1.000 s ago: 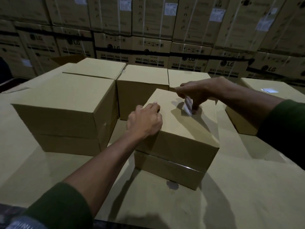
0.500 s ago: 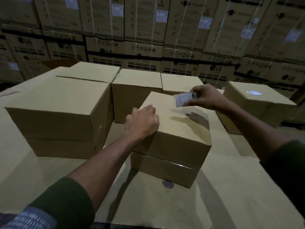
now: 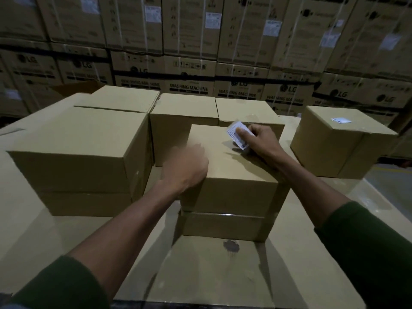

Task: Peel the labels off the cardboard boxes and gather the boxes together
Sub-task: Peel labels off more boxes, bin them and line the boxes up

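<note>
Two bare forearms, dark green sleeves [image 3: 367, 248] pushed up near elbows

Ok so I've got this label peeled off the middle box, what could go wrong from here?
The peeled label, pinched in the right hand, hangs just above the box top; its adhesive may re-stick or curl onto the fingers. The box at far right keeps its own label and sits apart, so it is easy to miss. Lighting is dim.

boxes [image 3: 240, 188] tan | label [image 3: 236, 134] white w/ dk print | sleeves [image 3: 370, 246] dk green
</note>
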